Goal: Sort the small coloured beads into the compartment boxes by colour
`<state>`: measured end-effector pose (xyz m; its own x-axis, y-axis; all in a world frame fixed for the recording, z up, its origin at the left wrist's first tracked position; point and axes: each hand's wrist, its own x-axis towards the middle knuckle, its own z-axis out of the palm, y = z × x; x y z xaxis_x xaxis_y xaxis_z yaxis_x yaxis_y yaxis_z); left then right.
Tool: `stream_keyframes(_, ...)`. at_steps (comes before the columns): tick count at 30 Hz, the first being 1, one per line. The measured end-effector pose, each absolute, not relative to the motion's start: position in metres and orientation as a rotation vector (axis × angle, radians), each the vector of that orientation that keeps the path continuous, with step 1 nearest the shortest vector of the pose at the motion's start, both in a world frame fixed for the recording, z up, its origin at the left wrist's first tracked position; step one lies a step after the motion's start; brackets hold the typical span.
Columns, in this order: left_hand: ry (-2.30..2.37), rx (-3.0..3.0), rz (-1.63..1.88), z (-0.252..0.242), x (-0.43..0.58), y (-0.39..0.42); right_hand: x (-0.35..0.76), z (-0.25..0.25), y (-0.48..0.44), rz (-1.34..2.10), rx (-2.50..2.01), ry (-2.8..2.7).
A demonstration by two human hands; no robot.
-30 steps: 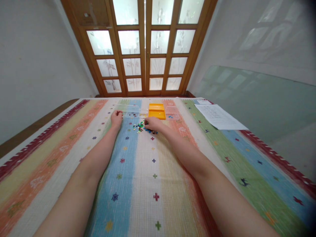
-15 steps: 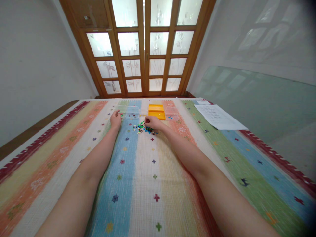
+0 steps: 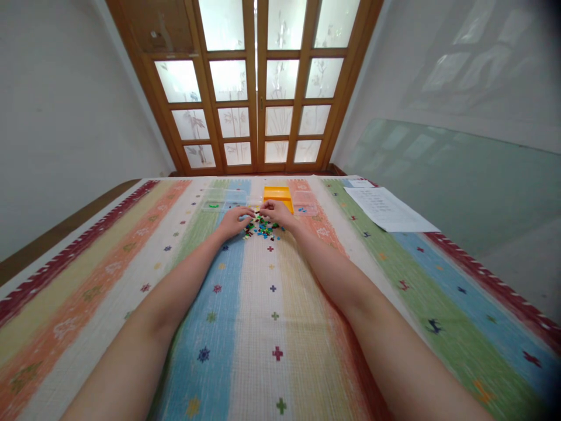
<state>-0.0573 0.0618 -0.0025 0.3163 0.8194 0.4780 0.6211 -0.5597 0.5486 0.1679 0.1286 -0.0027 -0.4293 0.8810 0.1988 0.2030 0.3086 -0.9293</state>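
A loose pile of small coloured pieces (image 3: 263, 228), in green, blue, dark and pale tones, lies on the striped cloth between my hands. My left hand (image 3: 235, 222) is at the pile's left edge, its fingers curved and its thumb apart from them, with nothing visible in it. My right hand (image 3: 279, 213) is over the pile's upper right side. Its thumb and fingers are pinched together at a tiny dark piece (image 3: 257, 211), too small to identify. Just beyond my right hand sits an open yellow box (image 3: 277, 191), partly covered by that hand.
Clear plastic trays stand on both sides of the yellow box: the left tray (image 3: 212, 196) holds a green piece (image 3: 213, 206), the right tray (image 3: 309, 196) several blue pieces. Printed paper (image 3: 385, 209) lies at the table's far right. Glazed wooden doors (image 3: 258, 88) stand beyond the table.
My left hand has moved right, from the left clear tray to the pile. My right hand has shifted slightly up and right. The green piece in the left tray is now uncovered.
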Motion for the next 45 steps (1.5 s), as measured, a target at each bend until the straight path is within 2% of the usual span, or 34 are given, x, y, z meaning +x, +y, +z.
stream_keyframes(6, 1.293, 2.421, 1.030, -0.001, -0.051, 0.058, 0.169, 0.000, 0.127, 1.219, -0.941, -1.788)
stream_keyframes(19, 1.390, 2.330, 1.029, 0.001, -0.054, 0.056, 0.170, -0.006, 0.134, 0.954, -1.074, -1.933)
stream_keyframes(30, 1.888, 1.995, 1.235, -0.017, -0.082, 0.075, 0.169, -0.007, 0.125, 0.524, -1.120, -2.236)
stream_keyframes(36, 1.925, 1.895, 1.268, -0.023, -0.089, 0.082, 0.169, -0.001, 0.115, 0.278, -1.194, -2.432)
stream_keyframes(45, 1.856, 2.038, 1.226, -0.021, -0.083, 0.078, 0.166, -0.001, 0.107, 0.181, -1.144, -2.523)
